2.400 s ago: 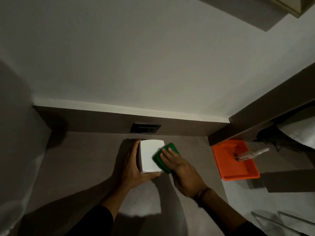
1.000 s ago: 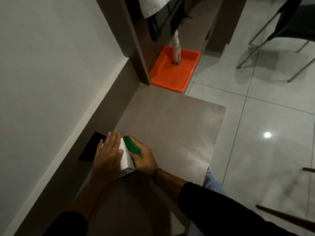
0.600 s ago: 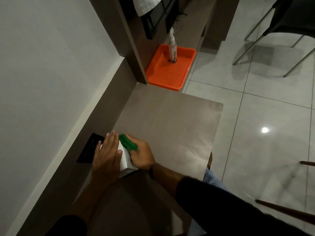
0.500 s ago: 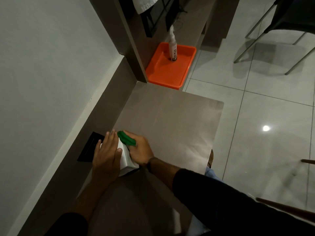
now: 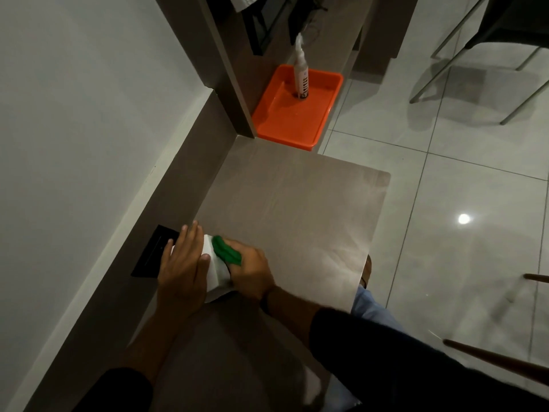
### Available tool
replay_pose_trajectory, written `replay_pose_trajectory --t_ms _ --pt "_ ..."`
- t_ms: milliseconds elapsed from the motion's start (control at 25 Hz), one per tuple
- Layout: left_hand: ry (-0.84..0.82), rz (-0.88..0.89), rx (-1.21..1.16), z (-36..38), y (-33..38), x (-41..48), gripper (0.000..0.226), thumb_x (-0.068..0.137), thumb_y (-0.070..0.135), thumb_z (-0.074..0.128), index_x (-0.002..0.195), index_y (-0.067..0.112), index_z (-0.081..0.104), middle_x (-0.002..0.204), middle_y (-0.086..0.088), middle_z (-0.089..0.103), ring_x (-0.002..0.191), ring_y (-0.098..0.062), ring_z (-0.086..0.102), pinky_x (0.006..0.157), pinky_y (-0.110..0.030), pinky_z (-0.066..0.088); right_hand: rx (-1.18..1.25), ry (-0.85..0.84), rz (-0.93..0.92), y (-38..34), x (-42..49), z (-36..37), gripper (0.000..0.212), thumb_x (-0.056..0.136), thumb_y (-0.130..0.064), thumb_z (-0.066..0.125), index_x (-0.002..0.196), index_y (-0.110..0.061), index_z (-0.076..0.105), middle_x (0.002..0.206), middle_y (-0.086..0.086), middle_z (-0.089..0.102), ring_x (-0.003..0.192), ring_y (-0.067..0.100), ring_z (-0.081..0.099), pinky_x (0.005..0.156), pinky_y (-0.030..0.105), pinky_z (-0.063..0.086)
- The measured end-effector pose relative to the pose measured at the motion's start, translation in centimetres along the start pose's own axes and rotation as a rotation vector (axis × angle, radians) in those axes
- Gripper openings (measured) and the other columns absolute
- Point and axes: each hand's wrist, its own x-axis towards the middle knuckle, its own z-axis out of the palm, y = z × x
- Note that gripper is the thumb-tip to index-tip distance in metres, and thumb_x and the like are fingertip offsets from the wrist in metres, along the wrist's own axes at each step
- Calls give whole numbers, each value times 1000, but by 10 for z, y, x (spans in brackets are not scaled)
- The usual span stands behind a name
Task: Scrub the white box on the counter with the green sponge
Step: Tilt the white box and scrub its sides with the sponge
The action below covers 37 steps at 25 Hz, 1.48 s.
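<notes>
The white box [image 5: 214, 270] stands on the grey counter [image 5: 297, 209] close to the back wall. My left hand [image 5: 183, 264] lies flat over its top and left side, holding it in place and hiding most of it. My right hand [image 5: 249, 270] presses the green sponge [image 5: 226, 253] against the box's right face, fingers curled around the sponge.
A black socket plate [image 5: 154, 251] sits in the backsplash just left of the box. An orange tray [image 5: 294, 114] with a white tube [image 5: 300, 75] standing in it lies beyond the counter's far end. Chair legs [image 5: 463, 55] stand on the tiled floor at right.
The view swung from the wall down onto the counter. Over the last second my right hand has slid the sponge a little along the box's right face; the left hand stays on the box.
</notes>
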Motion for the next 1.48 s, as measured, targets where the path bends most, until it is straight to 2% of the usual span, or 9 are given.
replay_pose_trajectory --t_ms 160,280,360,520,680,880,1080,1320,1480 --pt "6 -2 -7 -1 2 -1 54 106 31 32 156 11 38 165 -10 38 155 -25 29 126 -54 27 -99 74 14 12 -62 9 52 95 -4 56 145 -19 50 142 5 59 129 7 48 111 11 29" --pt "18 -1 -3 2 -1 0 54 106 32 33 155 11 41 163 -10 41 154 -25 33 125 -52 27 -65 86 57 -3 6 7 36 96 -18 58 130 -24 64 125 5 71 114 21 64 103 38 51" --pt "-8 -9 3 -1 -2 1 56 107 36 29 155 10 40 164 -9 39 154 -26 33 125 -53 26 -141 98 120 -8 48 2 35 92 -19 59 124 -29 67 117 3 74 104 24 67 93 44 57" --pt "-41 -25 -58 -7 3 2 56 106 34 31 158 12 35 167 -9 36 156 -25 27 126 -54 23 -82 35 230 -7 5 -7 21 99 -33 56 107 -20 71 102 4 73 91 21 66 80 38 56" --pt "-77 -5 -47 -6 3 -4 58 106 36 25 159 12 32 169 -9 32 158 -24 24 127 -52 20 -212 -57 262 -1 -23 -8 19 98 -25 58 94 -12 71 93 8 71 78 16 59 69 30 51" --pt "-82 -18 -38 -9 3 0 59 106 36 23 158 10 35 167 -12 35 156 -28 27 126 -53 22 -247 11 352 1 55 -10 15 89 -20 67 99 -15 76 95 8 75 79 21 64 73 32 56" --pt "-99 -17 -24 -9 2 3 61 106 37 20 156 7 38 166 -13 36 156 -29 28 127 -53 21 -212 -142 489 12 -24 -8 19 92 -28 62 97 -14 72 96 10 73 88 26 69 86 48 58" --pt "-95 -18 -25 -9 2 3 60 106 37 18 157 10 37 166 -13 37 156 -28 28 126 -52 22 -331 -96 394 -23 72 -18 34 89 -20 69 122 -16 69 114 11 73 97 29 69 83 35 58" --pt "-79 -17 -44 -11 3 2 57 106 33 24 157 10 36 166 -12 37 156 -28 29 126 -52 23 -227 -50 443 -15 24 -13 17 92 -17 64 106 -16 74 99 7 74 88 24 69 83 45 61"
